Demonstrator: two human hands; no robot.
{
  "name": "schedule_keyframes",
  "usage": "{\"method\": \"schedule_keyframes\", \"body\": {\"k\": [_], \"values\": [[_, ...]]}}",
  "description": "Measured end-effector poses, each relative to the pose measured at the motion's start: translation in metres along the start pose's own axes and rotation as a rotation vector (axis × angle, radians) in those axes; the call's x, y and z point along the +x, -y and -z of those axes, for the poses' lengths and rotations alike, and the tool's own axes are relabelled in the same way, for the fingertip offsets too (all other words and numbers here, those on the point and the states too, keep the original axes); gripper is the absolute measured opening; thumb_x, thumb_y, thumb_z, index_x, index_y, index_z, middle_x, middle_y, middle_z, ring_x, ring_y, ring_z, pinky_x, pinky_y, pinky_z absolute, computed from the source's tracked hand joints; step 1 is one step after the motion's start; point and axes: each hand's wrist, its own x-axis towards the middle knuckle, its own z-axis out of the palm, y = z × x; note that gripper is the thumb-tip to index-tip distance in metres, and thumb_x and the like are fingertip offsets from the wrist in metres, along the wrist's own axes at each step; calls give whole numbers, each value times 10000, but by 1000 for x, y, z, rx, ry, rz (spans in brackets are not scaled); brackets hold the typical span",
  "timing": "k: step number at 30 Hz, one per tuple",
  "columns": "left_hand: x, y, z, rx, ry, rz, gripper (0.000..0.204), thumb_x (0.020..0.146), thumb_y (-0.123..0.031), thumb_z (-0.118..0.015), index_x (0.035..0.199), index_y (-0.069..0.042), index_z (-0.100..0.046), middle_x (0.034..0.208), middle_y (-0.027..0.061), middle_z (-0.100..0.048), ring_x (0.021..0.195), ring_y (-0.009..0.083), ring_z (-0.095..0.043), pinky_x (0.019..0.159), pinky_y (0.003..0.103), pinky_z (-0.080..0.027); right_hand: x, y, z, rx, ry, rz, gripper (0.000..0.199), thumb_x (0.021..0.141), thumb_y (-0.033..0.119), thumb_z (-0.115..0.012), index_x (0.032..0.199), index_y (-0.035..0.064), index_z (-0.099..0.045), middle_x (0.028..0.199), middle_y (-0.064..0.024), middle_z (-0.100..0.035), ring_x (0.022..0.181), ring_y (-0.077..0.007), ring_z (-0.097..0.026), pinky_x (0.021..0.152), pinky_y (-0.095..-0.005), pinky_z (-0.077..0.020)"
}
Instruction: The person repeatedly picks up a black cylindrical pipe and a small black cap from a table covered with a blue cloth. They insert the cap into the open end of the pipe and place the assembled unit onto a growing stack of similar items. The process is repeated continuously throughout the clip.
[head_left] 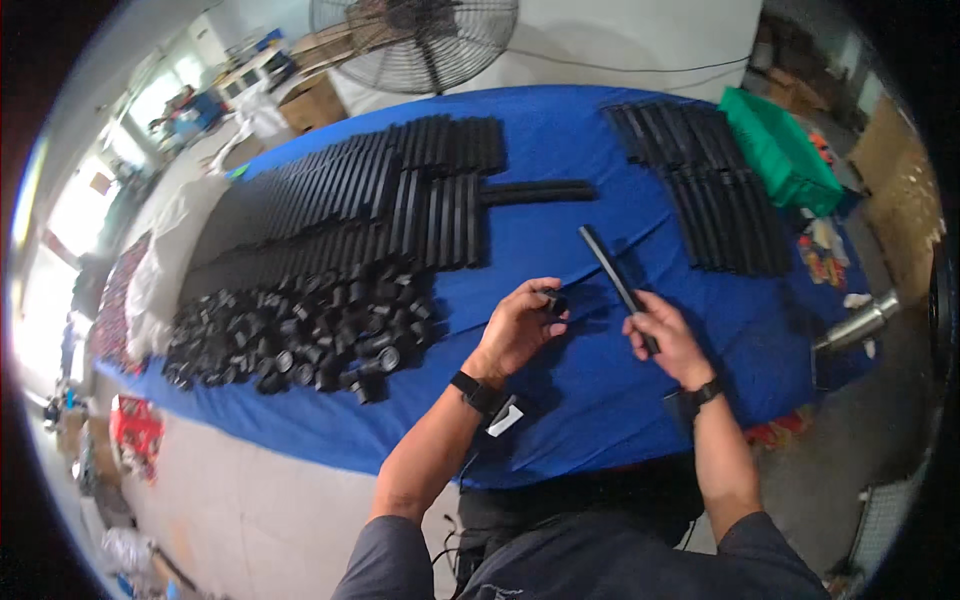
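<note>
Your left hand (519,326) pinches a fitting (554,301), your right hand (666,336) a tube (612,273) at its near end, likely freeing the other.

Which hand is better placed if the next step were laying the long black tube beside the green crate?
The right hand, most likely: it holds the tube and is nearer the green crate. The left hand is farther away and holds a small black piece.
</note>
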Motion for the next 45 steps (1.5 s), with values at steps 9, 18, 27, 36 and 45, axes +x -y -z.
{"method": "schedule_keyframes", "body": {"k": [9,18,27,36,45], "values": [[34,20,-7,112,370,97,619,931,-170,-733,1478,-40,-474,827,26,-612,664,136,-573,587,277,-476,-58,15,-9,-399,34,-64,503,970,144,-654,1424,24,-474,1122,-59,-657,949,-115,-605,869,-293,-496],[21,26,-4,-15,659,221,634,806,-193,-822,1380,-36,-605,773,76,-632,616,175,-578,568,295,-466,-72,-6,-39,-830,-318,42,416,816,116,-836,1076,28,-523,938,-69,-633,839,-148,-600,755,-320,-498],[17,14,-5,-31,625,246,600,828,-184,-800,1365,-3,-604,753,74,-627,623,173,-587,573,297,-477,-74,16,-56,-933,-236,36,426,841,183,-802,1176,6,-606,1028,-126,-683,972,-250,-667,882,-372,-512],[19,15,-8,-69,489,201,371,924,-201,-708,1220,21,-670,742,82,-642,603,169,-594,550,288,-481,-44,43,-85,-1161,-356,215,315,811,100,-790,1084,9,-662,981,-77,-668,868,-209,-642,777,-327,-515],[22,22,-14,193,369,267,212,954,-112,-662,1141,-14,-684,817,52,-664,620,128,-600,572,258,-500,-56,9,-53,809,-662,71,161,982,130,-656,1106,27,-655,1112,-121,-724,1047,-231,-691,943,-366,-587]]}}
